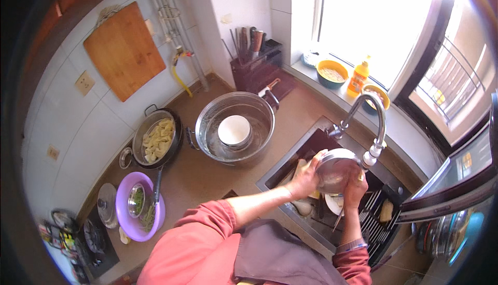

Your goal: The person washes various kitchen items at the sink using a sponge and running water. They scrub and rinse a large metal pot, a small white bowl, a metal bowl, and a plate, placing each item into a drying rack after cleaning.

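Over the dark sink [272, 180], my left hand [305, 180] grips one side of a round metal bowl [335, 170], tilted beneath the spout of the chrome faucet [379, 110]. At its other side, my right hand [356, 189] holds the bowl too; some of its fingers are hard to make out against the metal. Whether water runs is not clear. Under the bowl, a white plate [334, 204] and a ladle or large spoon [302, 208] lie in the sink. A yellowish sponge [386, 211] rests on the rack at the sink's right.
Left of the sink stands a large metal pot [206, 149] holding a white bowl [234, 130]. Farther left are a pan of pale food [158, 141] and a purple basin [121, 207]. A knife block [253, 71] stands behind; an open window frame [447, 191] juts in at right.
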The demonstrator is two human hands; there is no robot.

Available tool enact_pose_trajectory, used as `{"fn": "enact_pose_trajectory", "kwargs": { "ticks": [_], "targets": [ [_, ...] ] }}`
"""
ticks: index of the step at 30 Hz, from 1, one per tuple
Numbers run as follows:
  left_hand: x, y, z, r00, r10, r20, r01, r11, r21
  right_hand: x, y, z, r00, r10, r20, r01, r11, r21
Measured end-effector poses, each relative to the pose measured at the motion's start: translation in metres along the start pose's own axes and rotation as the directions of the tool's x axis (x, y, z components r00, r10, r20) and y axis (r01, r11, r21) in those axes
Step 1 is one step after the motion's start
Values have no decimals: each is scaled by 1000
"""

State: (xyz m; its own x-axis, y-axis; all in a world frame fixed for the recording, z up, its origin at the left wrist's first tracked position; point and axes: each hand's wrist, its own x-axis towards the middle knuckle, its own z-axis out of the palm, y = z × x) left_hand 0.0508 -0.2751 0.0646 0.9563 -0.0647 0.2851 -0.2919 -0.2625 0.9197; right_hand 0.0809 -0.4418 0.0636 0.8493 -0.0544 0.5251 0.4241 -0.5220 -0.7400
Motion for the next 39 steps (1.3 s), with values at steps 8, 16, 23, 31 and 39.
{"fn": "enact_pose_trajectory", "kwargs": {
  "ticks": [8,16,23,31,39],
  "targets": [
    [-10,3,11,991,92,-98,-94,995,-18,-30,35,35,981,133,139,-29,816,-577],
    [26,40,-29,809,-393,438,228,896,382,19,0,-15,930,-288,229,311,948,-68],
    [-18,3,32,977,-57,-204,46,997,-60,-70,7,69,567,785,247,-611,200,766],
    [0,12,-20,915,-63,399,-137,880,455,-18,21,-1,981,-133,139,126,990,55],
    [-9,10,21,996,-86,17,87,991,-100,-41,27,18,899,436,32,-437,900,9]
  ]
}}
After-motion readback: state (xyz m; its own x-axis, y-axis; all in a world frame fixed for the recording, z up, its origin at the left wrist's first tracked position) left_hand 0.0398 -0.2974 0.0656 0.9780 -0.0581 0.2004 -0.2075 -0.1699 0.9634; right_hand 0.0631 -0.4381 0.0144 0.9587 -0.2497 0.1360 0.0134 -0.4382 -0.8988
